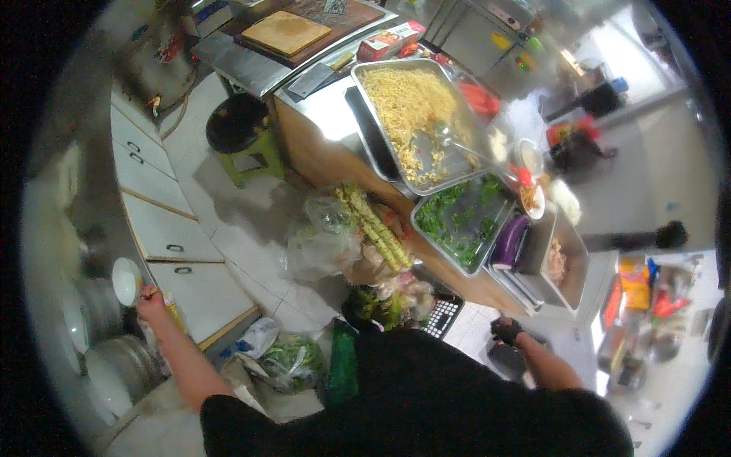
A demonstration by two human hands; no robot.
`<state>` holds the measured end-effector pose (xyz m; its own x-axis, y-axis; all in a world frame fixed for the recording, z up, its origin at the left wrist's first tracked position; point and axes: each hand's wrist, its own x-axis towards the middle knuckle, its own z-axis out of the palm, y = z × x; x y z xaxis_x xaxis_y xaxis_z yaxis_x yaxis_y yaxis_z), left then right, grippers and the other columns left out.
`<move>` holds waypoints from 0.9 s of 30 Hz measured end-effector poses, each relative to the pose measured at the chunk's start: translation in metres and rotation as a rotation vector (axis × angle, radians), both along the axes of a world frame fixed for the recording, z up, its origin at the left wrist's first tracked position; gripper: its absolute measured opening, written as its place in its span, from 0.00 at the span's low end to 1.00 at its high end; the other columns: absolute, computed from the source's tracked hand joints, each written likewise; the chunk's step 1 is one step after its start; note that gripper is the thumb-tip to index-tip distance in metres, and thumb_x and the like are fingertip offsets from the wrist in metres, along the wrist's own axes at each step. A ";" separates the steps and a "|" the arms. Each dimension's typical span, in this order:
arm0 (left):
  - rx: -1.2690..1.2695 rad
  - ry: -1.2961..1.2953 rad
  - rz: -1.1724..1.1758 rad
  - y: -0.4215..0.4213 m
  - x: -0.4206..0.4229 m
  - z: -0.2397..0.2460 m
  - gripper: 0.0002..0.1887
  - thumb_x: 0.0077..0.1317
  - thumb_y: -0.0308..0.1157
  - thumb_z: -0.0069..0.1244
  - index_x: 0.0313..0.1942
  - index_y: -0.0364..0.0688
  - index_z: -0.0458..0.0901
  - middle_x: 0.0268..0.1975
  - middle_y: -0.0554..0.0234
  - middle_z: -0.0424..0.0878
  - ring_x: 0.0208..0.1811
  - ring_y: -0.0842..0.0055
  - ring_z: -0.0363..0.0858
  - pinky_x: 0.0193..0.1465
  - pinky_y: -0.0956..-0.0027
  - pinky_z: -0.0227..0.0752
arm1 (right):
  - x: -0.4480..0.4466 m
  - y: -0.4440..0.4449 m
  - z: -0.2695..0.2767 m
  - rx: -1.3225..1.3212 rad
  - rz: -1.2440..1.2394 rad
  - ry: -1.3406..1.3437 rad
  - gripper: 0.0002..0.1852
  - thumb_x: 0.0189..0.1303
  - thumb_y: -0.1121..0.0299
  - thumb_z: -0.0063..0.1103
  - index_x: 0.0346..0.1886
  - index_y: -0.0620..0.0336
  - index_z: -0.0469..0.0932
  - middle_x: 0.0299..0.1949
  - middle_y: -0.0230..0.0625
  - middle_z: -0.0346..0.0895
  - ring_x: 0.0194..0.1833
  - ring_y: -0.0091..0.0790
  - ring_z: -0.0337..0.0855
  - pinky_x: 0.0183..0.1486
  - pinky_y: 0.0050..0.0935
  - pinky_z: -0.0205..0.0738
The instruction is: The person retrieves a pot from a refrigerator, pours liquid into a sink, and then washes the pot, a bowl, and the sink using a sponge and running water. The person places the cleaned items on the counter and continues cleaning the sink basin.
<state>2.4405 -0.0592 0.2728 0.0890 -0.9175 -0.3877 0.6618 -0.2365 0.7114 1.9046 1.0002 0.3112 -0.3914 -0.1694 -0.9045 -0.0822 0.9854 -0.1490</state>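
Note:
At the far left, my left hand is closed on the rim of a white bowl, above stacks of plates. My right hand, dark over the fingers as if gloved, is low at the right, beside the corner of the wooden-sided worktable. Its fingers are partly curled, and what they may hold cannot be made out. Nearest to it on the table stand a deep steel container with pale pieces of food, a purple eggplant and a steel tray of chopped greens.
A large tray of noodles with a ladle, a cleaver and a cutting board lie farther along. On the floor are a stool, plastic bags, long green stalks, a black basket and a bag of greens. White cabinets line the left.

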 end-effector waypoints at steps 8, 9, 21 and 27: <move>-0.007 -0.291 -0.264 0.174 -0.225 0.111 0.08 0.71 0.24 0.50 0.31 0.44 0.74 0.25 0.69 0.66 0.26 0.80 0.66 0.33 0.73 0.66 | 0.041 0.005 -0.007 -0.198 -0.478 0.095 0.08 0.67 0.71 0.61 0.47 0.57 0.82 0.32 0.36 0.83 0.29 0.31 0.82 0.33 0.36 0.81; -0.303 -0.439 -0.451 0.209 -0.262 0.125 0.05 0.72 0.25 0.50 0.34 0.43 0.76 0.27 0.70 0.68 0.27 0.81 0.67 0.34 0.73 0.67 | 0.044 0.005 -0.005 -0.193 -0.556 0.081 0.10 0.68 0.71 0.61 0.50 0.57 0.81 0.34 0.35 0.83 0.29 0.30 0.82 0.32 0.35 0.82; -0.809 -0.698 -1.315 0.441 -0.611 0.198 0.29 0.72 0.25 0.52 0.71 0.32 0.66 0.62 0.52 0.77 0.52 0.71 0.81 0.51 0.68 0.79 | 0.078 0.132 0.037 -0.264 -0.368 0.695 0.13 0.72 0.65 0.57 0.55 0.57 0.82 0.39 0.39 0.83 0.39 0.31 0.80 0.44 0.36 0.79; -1.573 -1.423 -1.046 0.384 -0.637 0.117 0.28 0.69 0.22 0.49 0.69 0.32 0.68 0.67 0.42 0.74 0.66 0.53 0.75 0.68 0.56 0.70 | 0.134 0.285 0.031 -0.103 -0.540 0.713 0.16 0.72 0.58 0.54 0.45 0.63 0.81 0.42 0.50 0.82 0.41 0.42 0.82 0.45 0.42 0.76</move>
<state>1.8037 0.3245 0.3893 -0.9414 -0.2386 0.2383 -0.1474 0.9267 0.3456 2.0385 1.2854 0.3422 -0.9035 0.1340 -0.4071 0.2820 0.9011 -0.3293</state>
